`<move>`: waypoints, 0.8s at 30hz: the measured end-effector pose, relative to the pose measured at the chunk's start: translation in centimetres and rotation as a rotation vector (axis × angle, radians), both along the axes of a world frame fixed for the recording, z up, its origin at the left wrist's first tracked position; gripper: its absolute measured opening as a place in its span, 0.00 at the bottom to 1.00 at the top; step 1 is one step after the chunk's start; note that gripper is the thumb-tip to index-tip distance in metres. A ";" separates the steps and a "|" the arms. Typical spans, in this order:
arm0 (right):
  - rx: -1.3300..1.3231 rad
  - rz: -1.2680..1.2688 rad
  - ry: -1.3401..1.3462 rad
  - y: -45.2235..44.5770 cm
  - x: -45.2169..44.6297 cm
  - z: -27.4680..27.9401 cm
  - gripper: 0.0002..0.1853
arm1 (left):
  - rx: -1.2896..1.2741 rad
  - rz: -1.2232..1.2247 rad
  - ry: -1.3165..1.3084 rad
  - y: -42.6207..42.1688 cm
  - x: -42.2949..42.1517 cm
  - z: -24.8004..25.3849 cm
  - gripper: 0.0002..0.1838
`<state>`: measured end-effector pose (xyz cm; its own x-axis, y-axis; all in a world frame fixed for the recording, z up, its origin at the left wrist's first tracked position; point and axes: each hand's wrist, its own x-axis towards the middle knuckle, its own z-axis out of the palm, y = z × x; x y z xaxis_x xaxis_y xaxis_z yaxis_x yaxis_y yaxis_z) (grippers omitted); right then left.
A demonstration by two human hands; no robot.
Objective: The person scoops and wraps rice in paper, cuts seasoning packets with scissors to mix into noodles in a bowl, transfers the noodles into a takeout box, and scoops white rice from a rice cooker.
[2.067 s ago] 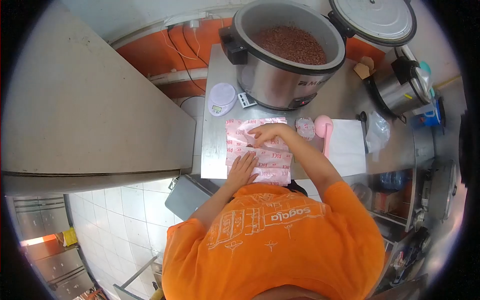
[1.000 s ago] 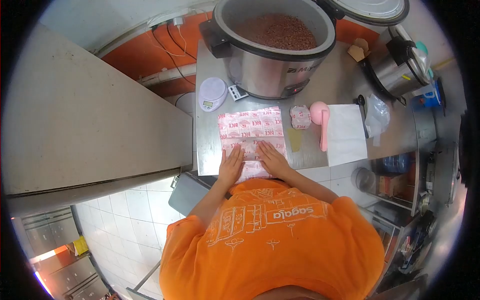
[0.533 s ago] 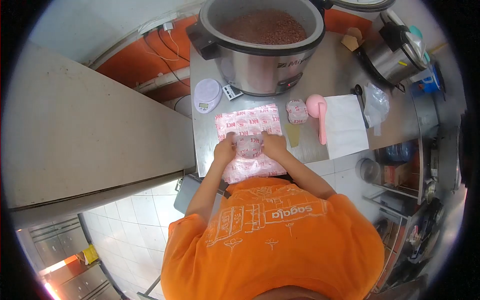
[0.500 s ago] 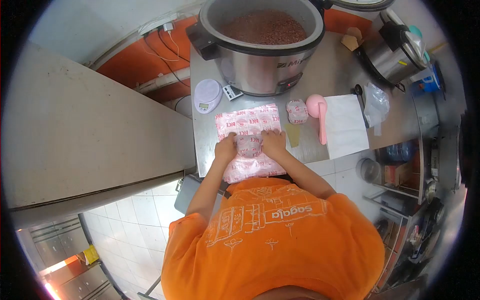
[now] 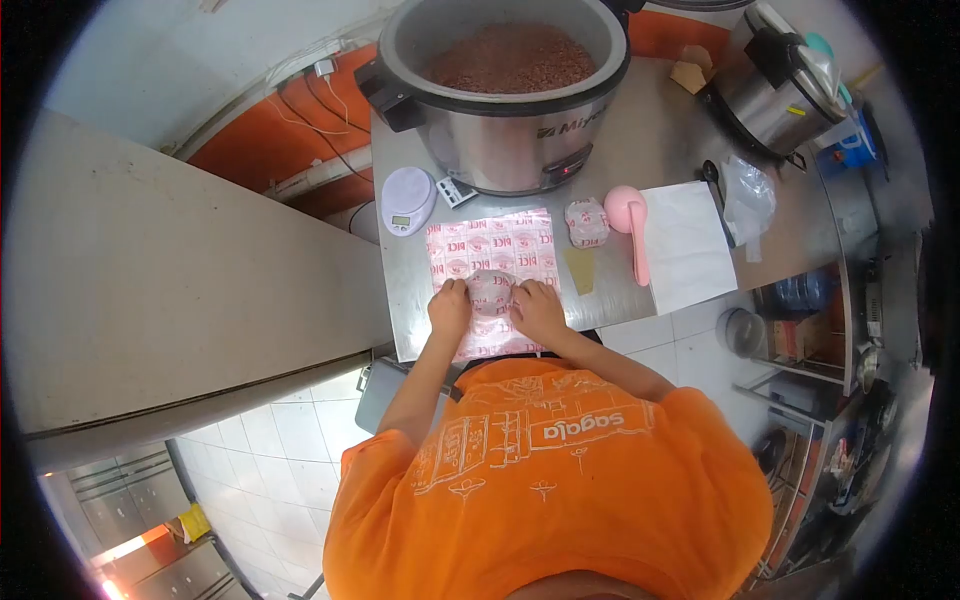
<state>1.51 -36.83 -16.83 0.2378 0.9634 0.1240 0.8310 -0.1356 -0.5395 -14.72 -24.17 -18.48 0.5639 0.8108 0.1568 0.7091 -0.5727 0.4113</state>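
A rounded bundle in red-printed paper (image 5: 490, 290) lies on a stack of matching wrapping sheets (image 5: 490, 238). My left hand (image 5: 450, 308) is closed at the bundle's left side, fingers pinching the wrapper's edge. On the opposite side, my right hand (image 5: 538, 312) grips the wrapper with bent fingers. What the bundle contains is hidden. A second wrapped bundle (image 5: 587, 222) sits right of the sheets, beside a pink scoop (image 5: 626, 210) with a long handle. A yellowish strip (image 5: 580, 271) lies below that bundle.
A large steel rice cooker (image 5: 500, 145) with reddish-brown rice (image 5: 515, 60) stands open at the back. A kitchen scale (image 5: 408, 200) and small timer (image 5: 455, 192) are at left. White paper (image 5: 690, 250), a plastic bag (image 5: 748, 200) and another cooker (image 5: 775, 95) stand right.
My right hand has come down and inward along the bundle's right side. The left stays at its side, and the bundle looks rounder. The camera view has shifted slightly.
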 end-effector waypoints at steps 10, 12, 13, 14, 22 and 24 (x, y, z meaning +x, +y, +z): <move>0.012 -0.401 1.308 3.0 -2.1 0.5 0.36 | -1.214 0.499 -0.706 -1.2 4.1 2.5 0.31; 0.032 -0.565 1.228 3.3 -1.6 2.9 0.40 | -1.417 0.299 -0.920 -1.6 4.5 3.7 0.29; 0.065 -0.501 1.251 3.6 -1.2 2.3 0.44 | -1.508 0.290 -1.004 -1.4 4.5 3.8 0.25; -0.014 -0.461 1.384 3.4 -0.6 1.8 0.44 | -1.593 0.271 -1.070 -1.2 4.4 3.9 0.24; 0.208 0.083 0.152 4.3 9.8 12.2 0.22 | -1.760 0.274 -1.141 -0.2 1.9 2.8 0.26; 0.353 -0.112 0.026 6.2 17.1 26.2 0.20 | -1.496 0.282 -0.982 0.1 1.0 2.6 0.30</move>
<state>18.60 -30.67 9.39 0.3465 0.8303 0.4364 0.8069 -0.0266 -0.5901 -13.71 -24.04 -15.84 0.5610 0.6089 -0.5608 -0.0833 0.7155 0.6936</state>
